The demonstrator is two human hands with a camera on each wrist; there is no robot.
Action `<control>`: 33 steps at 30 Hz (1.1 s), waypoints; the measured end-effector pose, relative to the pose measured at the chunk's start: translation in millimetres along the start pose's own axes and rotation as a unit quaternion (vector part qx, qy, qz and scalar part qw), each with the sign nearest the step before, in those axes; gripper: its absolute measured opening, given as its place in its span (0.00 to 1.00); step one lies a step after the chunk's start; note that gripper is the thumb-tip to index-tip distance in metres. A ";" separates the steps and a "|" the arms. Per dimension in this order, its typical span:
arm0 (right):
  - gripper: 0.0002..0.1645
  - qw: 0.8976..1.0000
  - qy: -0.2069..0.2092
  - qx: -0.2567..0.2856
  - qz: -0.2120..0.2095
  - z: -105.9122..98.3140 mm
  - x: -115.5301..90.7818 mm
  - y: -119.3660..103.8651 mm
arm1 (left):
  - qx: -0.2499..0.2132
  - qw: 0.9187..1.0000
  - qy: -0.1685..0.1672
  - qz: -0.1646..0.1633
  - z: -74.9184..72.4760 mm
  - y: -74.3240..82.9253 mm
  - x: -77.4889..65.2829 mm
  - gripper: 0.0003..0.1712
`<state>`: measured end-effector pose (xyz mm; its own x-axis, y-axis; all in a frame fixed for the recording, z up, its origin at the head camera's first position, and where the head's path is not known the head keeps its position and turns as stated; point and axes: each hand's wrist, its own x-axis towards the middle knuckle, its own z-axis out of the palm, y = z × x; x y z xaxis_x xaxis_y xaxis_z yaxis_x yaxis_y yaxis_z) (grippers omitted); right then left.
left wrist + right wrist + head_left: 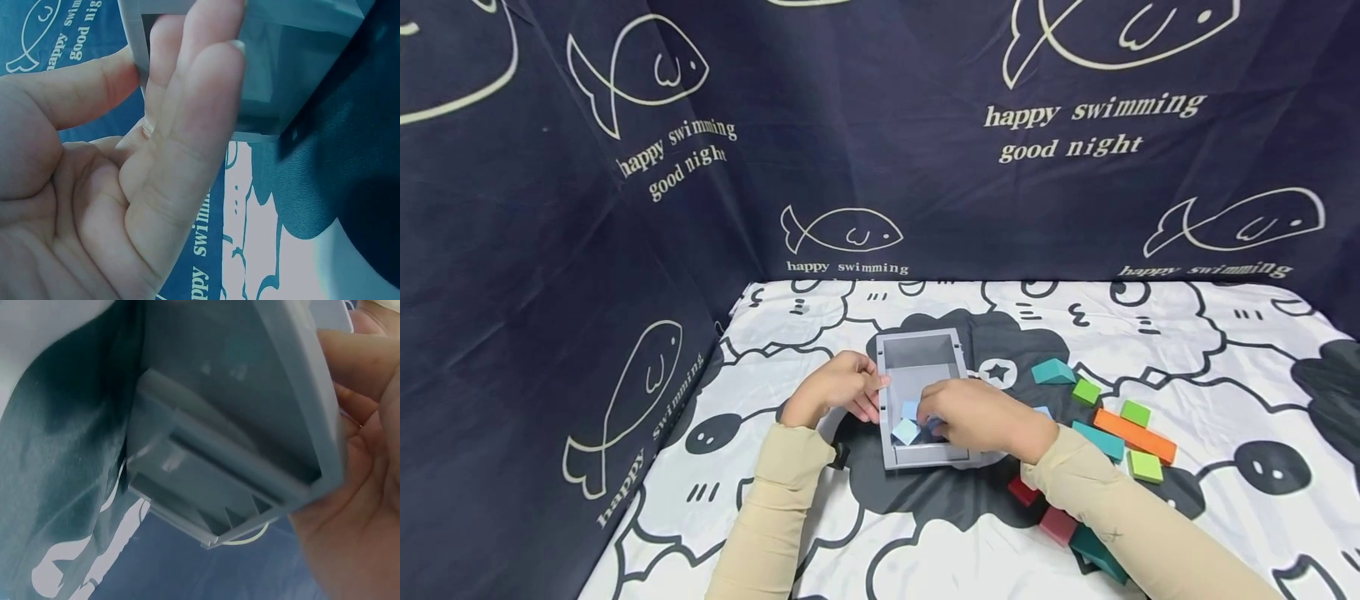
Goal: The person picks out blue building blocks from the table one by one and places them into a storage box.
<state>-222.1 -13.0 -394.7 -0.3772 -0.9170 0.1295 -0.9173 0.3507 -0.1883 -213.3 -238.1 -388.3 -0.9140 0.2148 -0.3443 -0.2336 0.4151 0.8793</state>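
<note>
A grey rectangular box [920,456] stands on the cloth, its open top facing up. At its left wall is my left hand [850,385], with the thumb at the rim and the fingers along the outside; the left wrist view shows them pinching the wall. My right hand [973,417] reaches over the right rim into the box, fingers curled down around a blue block [935,424] mostly hidden by them. Beside it in the box lie a pale blue block [906,432] and another light blue block [910,410]. In the right wrist view the box wall hides those fingertips.
Right of the box lie a teal triangular block [1053,372], a long orange block [1135,436], a teal block [1099,441] and several green blocks [1086,392]. Red blocks [1058,526] and a dark green block [1097,553] lie by the right forearm. Dark curtains [850,167] stand behind and left.
</note>
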 end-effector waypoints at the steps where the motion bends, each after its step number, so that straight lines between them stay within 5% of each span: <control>1: 0.10 1.000 0.002 0.006 -0.003 -1.2 -0.7 0.3 | 0.000 1.000 -0.001 -0.002 0.0 0.0 -0.1 0.11; 14: 0.11 0.994 0.077 0.080 -0.013 -16.0 -18.5 11.2 | 0.000 1.000 -0.002 -0.007 1.5 -2.1 2.0 0.11; 21: 0.16 0.988 0.137 0.071 0.023 -24.0 -37.7 20.7 | 0.003 1.000 0.006 -0.014 0.0 -5.1 1.1 0.12; 33: 0.20 0.981 0.147 0.076 0.100 -27.4 -77.3 42.0 | 0.005 1.000 0.008 -0.005 0.3 -2.5 1.1 0.11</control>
<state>-235.0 77.9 -385.9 -0.5891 -0.7303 0.3460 -0.7997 0.4653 -0.3795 -213.6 -238.6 -391.0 -0.9171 0.1967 -0.3467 -0.2384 0.4265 0.8725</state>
